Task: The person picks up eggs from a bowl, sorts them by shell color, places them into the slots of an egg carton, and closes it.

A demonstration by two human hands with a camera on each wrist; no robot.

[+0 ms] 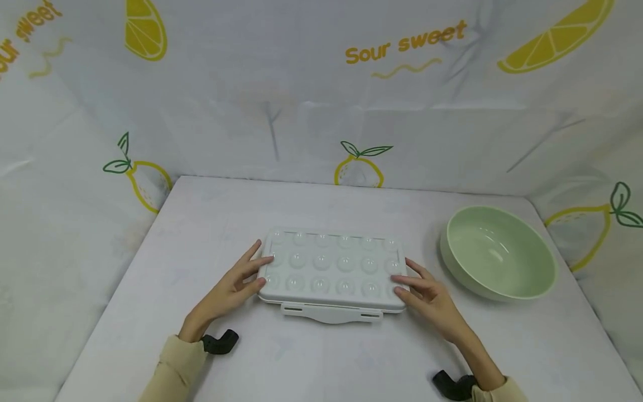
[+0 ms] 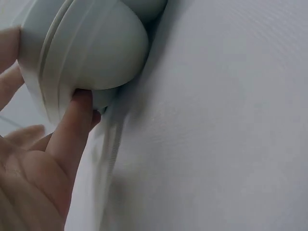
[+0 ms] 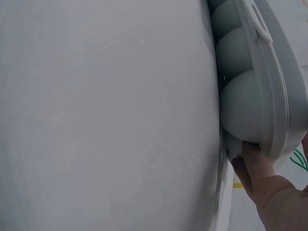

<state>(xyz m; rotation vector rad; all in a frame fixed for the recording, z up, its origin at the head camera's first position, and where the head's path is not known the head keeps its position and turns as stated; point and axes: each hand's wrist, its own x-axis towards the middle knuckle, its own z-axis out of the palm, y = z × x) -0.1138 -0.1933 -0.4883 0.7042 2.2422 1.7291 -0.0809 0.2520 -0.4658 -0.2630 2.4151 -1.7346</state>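
Note:
A white lidded egg box (image 1: 321,301) lies on the table, its lid covered in rows of round domes and a latch flap along its near side. At its left end my left hand (image 1: 233,286) grips the edge, some fingers on the lid. The left wrist view shows a fingertip tucked beneath the rim of the egg box (image 2: 103,48), against a rounded cup. My right hand (image 1: 434,307) holds the opposite end in a like way. In the right wrist view, fingers (image 3: 260,168) reach under the rim beside the egg box's cups (image 3: 243,103). The lid is closed, so the inside is hidden.
A pale green bowl (image 1: 502,257) stands on the white table (image 1: 321,363), right of the egg box and close to my right hand. Behind and at both sides hangs a white lemon-print cloth (image 1: 301,72). A black wrist mount (image 1: 221,341) juts from each sleeve.

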